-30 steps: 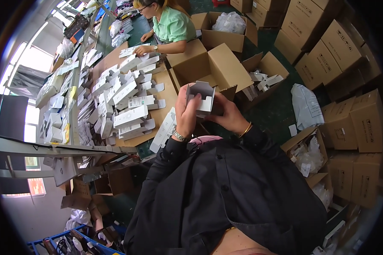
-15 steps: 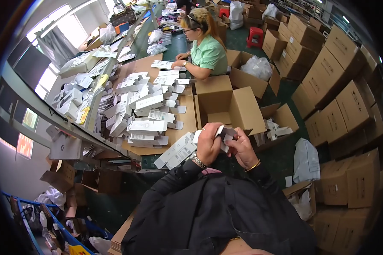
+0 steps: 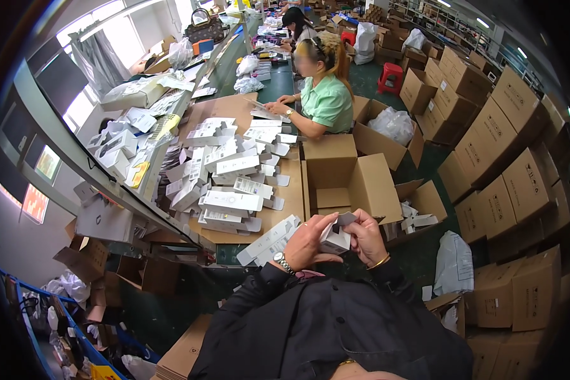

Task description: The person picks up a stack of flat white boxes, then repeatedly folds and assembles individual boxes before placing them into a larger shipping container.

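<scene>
Close in front of my chest, a small white cardboard box (image 3: 337, 243) points its end toward me. My left hand (image 3: 303, 247) grips it from the left, with the thumb stretched out beneath. On the other side my right hand (image 3: 367, 240) pinches the flap at its end. A couple of flat white cartons (image 3: 266, 242) lie by my left wrist, partly over the table's near edge. Beyond them, several white boxes (image 3: 231, 201) are heaped on a cardboard sheet (image 3: 285, 218), many with flaps standing out.
A large open brown carton (image 3: 332, 197) stands just past my hands. Beside it, another carton (image 3: 429, 201) contains white boxes. A co-worker in green (image 3: 326, 104) sits at the table holding a white carton. Stacked brown cartons (image 3: 487, 158) line the right; a metal-framed shelf runs along the left.
The view has tipped, so the scene sits lower. My hands have turned the white box, and its end shows more. My left thumb has stretched out. The co-worker has raised a white carton.
</scene>
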